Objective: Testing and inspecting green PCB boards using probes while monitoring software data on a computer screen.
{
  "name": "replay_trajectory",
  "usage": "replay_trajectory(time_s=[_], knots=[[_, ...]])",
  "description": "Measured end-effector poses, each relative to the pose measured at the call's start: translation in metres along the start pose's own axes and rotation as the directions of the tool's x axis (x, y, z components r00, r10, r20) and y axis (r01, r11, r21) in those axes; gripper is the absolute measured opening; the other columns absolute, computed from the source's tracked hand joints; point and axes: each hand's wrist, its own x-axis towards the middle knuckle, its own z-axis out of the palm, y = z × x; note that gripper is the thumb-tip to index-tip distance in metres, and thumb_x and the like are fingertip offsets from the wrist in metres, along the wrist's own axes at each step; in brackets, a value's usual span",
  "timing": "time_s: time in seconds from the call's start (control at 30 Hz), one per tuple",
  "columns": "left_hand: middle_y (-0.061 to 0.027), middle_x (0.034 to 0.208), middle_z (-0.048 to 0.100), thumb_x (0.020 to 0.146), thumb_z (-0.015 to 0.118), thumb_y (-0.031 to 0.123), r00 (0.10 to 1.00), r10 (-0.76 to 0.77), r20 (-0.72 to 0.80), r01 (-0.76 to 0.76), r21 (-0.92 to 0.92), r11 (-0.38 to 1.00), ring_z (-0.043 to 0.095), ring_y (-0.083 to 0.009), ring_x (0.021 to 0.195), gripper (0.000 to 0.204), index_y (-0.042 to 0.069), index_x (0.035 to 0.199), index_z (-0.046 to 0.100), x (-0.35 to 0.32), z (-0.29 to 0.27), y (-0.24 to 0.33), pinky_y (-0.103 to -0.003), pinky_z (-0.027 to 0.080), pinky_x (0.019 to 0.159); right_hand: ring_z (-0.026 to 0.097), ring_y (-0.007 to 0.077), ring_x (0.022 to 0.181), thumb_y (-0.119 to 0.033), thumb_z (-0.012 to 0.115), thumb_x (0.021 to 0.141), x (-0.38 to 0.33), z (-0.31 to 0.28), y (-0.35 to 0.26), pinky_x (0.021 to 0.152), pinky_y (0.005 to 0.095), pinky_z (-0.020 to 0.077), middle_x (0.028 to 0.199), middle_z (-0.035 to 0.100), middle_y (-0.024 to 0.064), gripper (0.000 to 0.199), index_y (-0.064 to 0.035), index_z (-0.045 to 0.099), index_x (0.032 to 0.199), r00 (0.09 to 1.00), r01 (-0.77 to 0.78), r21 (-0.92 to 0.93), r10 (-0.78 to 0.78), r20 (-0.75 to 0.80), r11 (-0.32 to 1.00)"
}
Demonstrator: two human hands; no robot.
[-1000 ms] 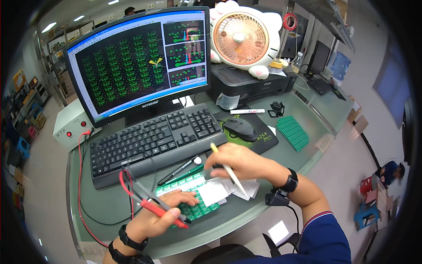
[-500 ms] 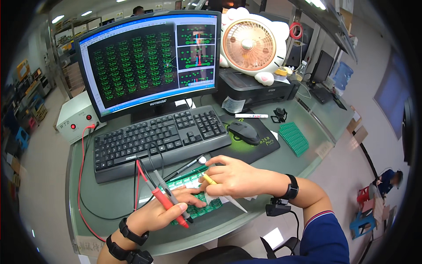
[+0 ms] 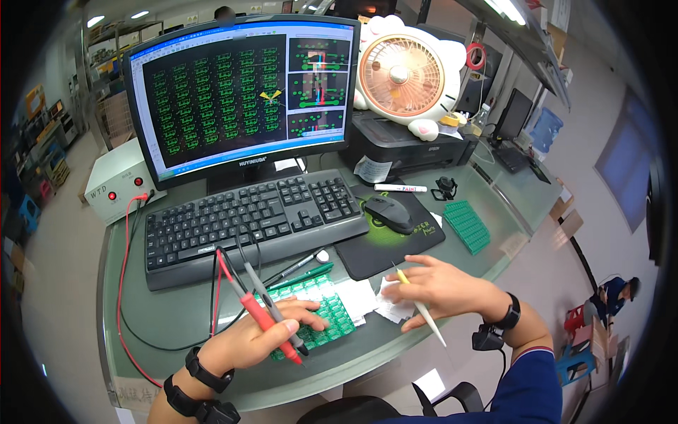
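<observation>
My left hand [image 3: 258, 340] is closed around a red test probe [image 3: 260, 315] and a grey-black test probe [image 3: 258, 288], with its fingertips resting on a green circuit board panel [image 3: 339, 319]. The panel lies flat near the table's front edge. To its right, my right hand [image 3: 448, 286] grips a slim white pen-like tool [image 3: 429, 321] with a yellow band and a thin dark tip pointing up and away. A crumpled white tissue [image 3: 390, 308] lies beneath the right fingers, beside white paper [image 3: 358, 297] that sticks out from the board's right side.
Behind the hands stand a black keyboard [image 3: 247, 226], a mouse [image 3: 389, 214] on its pad and a monitor [image 3: 212, 99]. A green pen [image 3: 304, 274] lies above the board. More green panels [image 3: 466, 227] sit at right. Probe cables [image 3: 126, 283] loop across the left side.
My right hand has moved right, off the board, with the pen-like tool. The white tissue has gone from the board to its right. A yellow marker has appeared on the monitor.
</observation>
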Motion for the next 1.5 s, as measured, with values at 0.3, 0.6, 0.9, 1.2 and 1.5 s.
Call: replay_trajectory(time_s=[0.3,0.6,0.9,1.2,1.5], knots=[[-0.0081,0.099,0.058,0.099,0.028,0.046,0.757,0.173,-0.63,-0.275,-0.067,0.959,0.052,-0.0158,0.091,0.055,0.001,0.095,0.059,-0.011,-0.033,-0.003,-0.031,0.042,0.084,0.051,0.0323,0.132,-0.057,0.075,0.077,0.124,0.018,-0.056,0.109,0.0538,0.039,0.137,0.056,0.0153,0.077,-0.0068,0.051,0.13,0.973,0.228,-0.02,-0.228,-0.018,0.974],[-0.0058,0.091,0.059,0.1,0.027,0.046,0.637,0.151,-0.756,-0.323,-0.084,0.943,0.054,-0.0144,0.087,0.053,0.004,0.093,0.058,-0.012,-0.038,-0.004,-0.03,0.042,0.081,0.063,0.0296,0.114,-0.046,0.088,0.061,0.152,0.026,-0.07,0.084,0.046,0.0459,0.121,0.062,0.0118,0.079,-0.008,0.053,0.12,0.974,0.227,-0.04,-0.228,-0.02,0.973],[-0.0108,0.087,0.062,0.099,0.027,0.047,0.682,0.144,-0.717,-0.415,-0.217,0.884,0.059,-0.0183,0.081,0.056,0.003,0.092,0.059,-0.012,-0.04,0.003,-0.031,0.044,0.082,0.046,0.0364,0.137,-0.033,0.087,0.073,0.132,-0.033,-0.039,0.106,0.0427,0.0449,0.158,0.037,0.0176,0.073,-0.0131,0.057,0.137,0.952,0.276,0.459,-0.173,-0.252,0.845],[-0.018,0.076,0.065,0.097,0.029,0.05,0.903,0.244,-0.354,-0.383,-0.402,0.832,0.059,-0.0258,0.062,0.06,0.001,0.081,0.06,-0.002,-0.029,0.021,-0.035,0.049,0.064,0.036,0.0336,0.146,-0.026,0.091,0.071,0.133,-0.018,-0.033,0.116,0.0482,0.0329,0.162,0.025,0.0229,0.064,-0.0087,0.057,0.123,0.918,0.385,0.842,-0.06,-0.393,0.378],[-0.0069,0.073,0.066,0.1,0.048,0.036,0.936,-0.096,-0.339,0.226,0.367,0.902,0.063,-0.0181,0.069,0.041,0.002,0.086,0.065,0.018,-0.031,0.034,-0.034,0.049,0.065,0.066,0.0232,0.109,-0.028,0.07,0.095,0.13,-0.022,-0.016,0.093,0.037,0.0522,0.121,0.067,0.0142,0.034,-0.0048,0.06,0.119,0.947,0.125,0.806,0.174,-0.272,0.579]])
